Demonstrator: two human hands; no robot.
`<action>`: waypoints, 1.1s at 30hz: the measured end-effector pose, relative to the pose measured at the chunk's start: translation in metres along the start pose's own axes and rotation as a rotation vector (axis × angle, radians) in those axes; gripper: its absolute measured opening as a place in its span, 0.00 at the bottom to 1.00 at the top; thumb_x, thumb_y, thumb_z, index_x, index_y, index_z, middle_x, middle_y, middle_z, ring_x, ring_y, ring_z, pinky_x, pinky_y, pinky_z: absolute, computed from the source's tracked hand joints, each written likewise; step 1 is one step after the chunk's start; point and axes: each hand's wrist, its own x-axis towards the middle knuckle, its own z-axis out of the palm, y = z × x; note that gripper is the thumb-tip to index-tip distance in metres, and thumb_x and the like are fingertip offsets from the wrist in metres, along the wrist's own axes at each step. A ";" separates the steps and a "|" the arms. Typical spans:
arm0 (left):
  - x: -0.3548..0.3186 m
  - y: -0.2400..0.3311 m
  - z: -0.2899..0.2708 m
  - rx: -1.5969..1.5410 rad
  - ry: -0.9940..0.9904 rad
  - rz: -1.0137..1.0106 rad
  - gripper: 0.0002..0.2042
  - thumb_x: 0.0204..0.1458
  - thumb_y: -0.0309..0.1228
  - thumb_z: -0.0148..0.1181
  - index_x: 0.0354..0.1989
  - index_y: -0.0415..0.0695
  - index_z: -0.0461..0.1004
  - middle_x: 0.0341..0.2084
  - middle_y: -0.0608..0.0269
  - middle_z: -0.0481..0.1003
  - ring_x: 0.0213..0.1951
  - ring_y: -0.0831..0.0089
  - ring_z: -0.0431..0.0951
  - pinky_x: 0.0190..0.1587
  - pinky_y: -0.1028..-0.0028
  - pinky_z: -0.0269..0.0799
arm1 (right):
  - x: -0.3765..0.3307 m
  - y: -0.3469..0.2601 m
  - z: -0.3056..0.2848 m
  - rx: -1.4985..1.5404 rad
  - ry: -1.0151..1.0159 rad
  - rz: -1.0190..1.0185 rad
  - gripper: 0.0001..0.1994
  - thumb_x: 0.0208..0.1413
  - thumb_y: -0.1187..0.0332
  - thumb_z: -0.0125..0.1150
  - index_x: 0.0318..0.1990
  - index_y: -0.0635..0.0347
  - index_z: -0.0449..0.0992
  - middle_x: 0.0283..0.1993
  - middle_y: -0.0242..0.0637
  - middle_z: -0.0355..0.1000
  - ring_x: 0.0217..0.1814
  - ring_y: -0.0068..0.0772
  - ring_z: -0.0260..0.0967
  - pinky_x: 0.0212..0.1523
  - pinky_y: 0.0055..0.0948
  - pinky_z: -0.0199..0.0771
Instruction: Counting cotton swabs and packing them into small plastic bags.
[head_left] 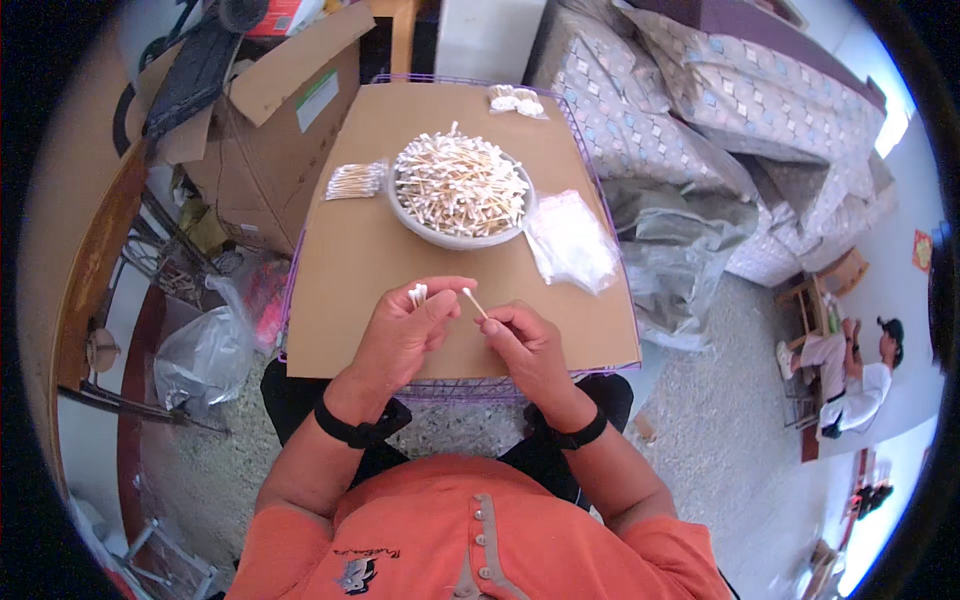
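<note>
Over the near part of a cardboard-topped table (345, 260), my left hand (405, 325) is closed around a few cotton swabs (418, 294), their white tips poking up past the fingers. My right hand (523, 345) pinches one cotton swab (475, 303) near its lower end; it tilts up toward my left fingertips. Beyond both hands stands a bowl (455, 240) heaped with loose cotton swabs (462, 180). A clear bag filled with swabs (355, 181) lies left of the bowl. To its right is a stack of clear plastic bags (572, 243).
More bagged swabs (517, 101) lie at the table's far edge. A purple wire frame (460, 389) shows around the tabletop. An open cardboard box (265, 150) stands at left, patterned covered bundles (720, 110) at right. Another person (860, 385) sits far right.
</note>
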 end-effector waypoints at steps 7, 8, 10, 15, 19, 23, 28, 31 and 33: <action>0.002 -0.010 -0.008 0.096 0.022 0.008 0.10 0.58 0.27 0.57 0.45 0.40 0.77 0.23 0.75 0.72 0.18 0.91 0.58 0.18 0.87 0.51 | 0.005 0.001 0.004 -0.244 -0.005 -0.213 0.05 0.53 0.72 0.62 0.34 0.63 0.76 0.29 0.35 0.69 0.29 0.24 0.65 0.30 0.24 0.65; 0.002 -0.011 -0.006 0.173 0.046 0.009 0.09 0.57 0.26 0.58 0.45 0.40 0.77 0.23 0.76 0.72 0.18 0.91 0.58 0.18 0.87 0.51 | 0.005 0.001 0.005 -0.218 0.003 -0.211 0.04 0.52 0.72 0.63 0.33 0.63 0.76 0.29 0.35 0.69 0.28 0.25 0.66 0.29 0.24 0.65; 0.001 -0.013 -0.006 0.255 0.073 0.008 0.09 0.56 0.26 0.58 0.44 0.40 0.78 0.23 0.76 0.72 0.18 0.92 0.58 0.18 0.87 0.51 | 0.004 0.003 0.005 -0.188 0.026 -0.192 0.04 0.52 0.73 0.63 0.33 0.63 0.76 0.29 0.35 0.69 0.28 0.25 0.66 0.28 0.24 0.65; 0.000 -0.018 -0.006 0.256 0.075 0.021 0.07 0.56 0.26 0.58 0.41 0.39 0.77 0.18 0.78 0.67 0.17 0.90 0.58 0.18 0.86 0.51 | 0.002 0.006 0.006 -0.187 0.045 -0.200 0.04 0.52 0.73 0.63 0.33 0.63 0.76 0.29 0.35 0.69 0.27 0.25 0.66 0.27 0.24 0.66; -0.003 -0.016 -0.004 0.274 0.092 0.025 0.07 0.57 0.27 0.58 0.41 0.39 0.77 0.19 0.76 0.69 0.17 0.90 0.59 0.18 0.86 0.51 | -0.001 0.001 0.006 -0.159 0.047 -0.132 0.04 0.52 0.73 0.64 0.33 0.62 0.76 0.29 0.34 0.69 0.28 0.24 0.67 0.28 0.23 0.67; -0.001 -0.015 0.000 0.281 0.131 0.021 0.08 0.59 0.28 0.55 0.40 0.39 0.77 0.21 0.74 0.72 0.17 0.89 0.60 0.18 0.85 0.52 | -0.002 0.007 0.001 -0.215 0.091 -0.159 0.04 0.53 0.72 0.63 0.33 0.62 0.75 0.29 0.34 0.69 0.28 0.22 0.66 0.29 0.23 0.66; -0.003 -0.016 0.001 0.438 0.156 -0.007 0.07 0.57 0.26 0.56 0.40 0.39 0.79 0.24 0.71 0.74 0.21 0.88 0.63 0.22 0.84 0.58 | 0.000 0.008 0.001 -0.004 0.123 -0.153 0.04 0.54 0.71 0.62 0.33 0.61 0.75 0.30 0.33 0.69 0.29 0.22 0.65 0.30 0.22 0.66; 0.002 -0.021 0.004 0.799 0.032 0.220 0.05 0.55 0.25 0.59 0.36 0.38 0.79 0.24 0.69 0.73 0.23 0.83 0.66 0.25 0.80 0.61 | -0.001 0.015 -0.002 0.198 0.088 -0.127 0.05 0.54 0.70 0.62 0.34 0.61 0.75 0.31 0.33 0.69 0.30 0.24 0.65 0.32 0.23 0.66; 0.007 -0.025 0.005 0.990 -0.101 0.359 0.03 0.52 0.24 0.61 0.31 0.37 0.76 0.23 0.67 0.71 0.25 0.79 0.68 0.28 0.78 0.62 | 0.000 0.017 -0.007 0.289 0.068 -0.099 0.05 0.53 0.70 0.62 0.35 0.61 0.74 0.31 0.34 0.69 0.31 0.26 0.65 0.32 0.25 0.66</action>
